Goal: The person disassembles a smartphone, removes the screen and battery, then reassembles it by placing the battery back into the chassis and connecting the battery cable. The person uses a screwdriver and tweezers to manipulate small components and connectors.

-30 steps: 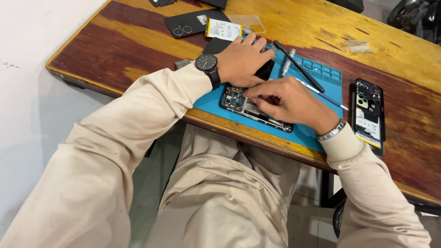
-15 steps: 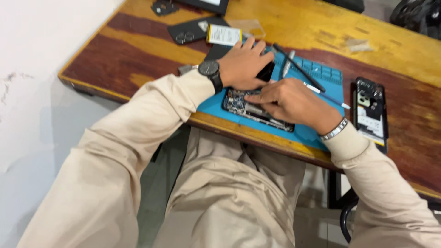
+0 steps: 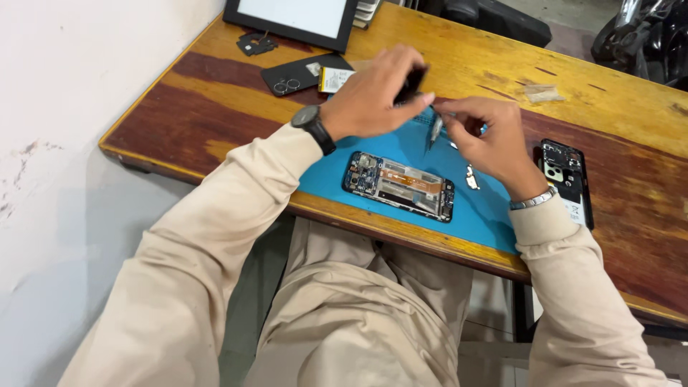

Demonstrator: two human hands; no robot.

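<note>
The left hand (image 3: 369,100), raised above the blue rubber work mat (image 3: 401,147), pinches a small flat black part (image 3: 411,82) between thumb and fingertips. What the part is cannot be told. The right hand (image 3: 487,136) is closed around a slim metal tool (image 3: 435,131), apparently tweezers, whose tip points down just beneath the left fingertips.

The opened black smartphone with exposed circuit board and orange flex strip (image 3: 398,185) lies flat on the mat, directly below and slightly toward the body from both sets of fingers, apart from them. A small pale loose part (image 3: 471,177) rests on the mat just under the right palm.

Hazards, as judged:
- The black part is held by its edges only. A slackened pinch would likely drop it onto the exposed board underneath.
- The tool tip hangs above the mat near the phone's far edge. A slip downward could scratch the board or tear the flex strip.
- The right wrist passes close over the loose part and could sweep it off the mat.
- A second opened black phone (image 3: 566,172) lies beyond the right wrist, within reach of the sleeve.
</note>
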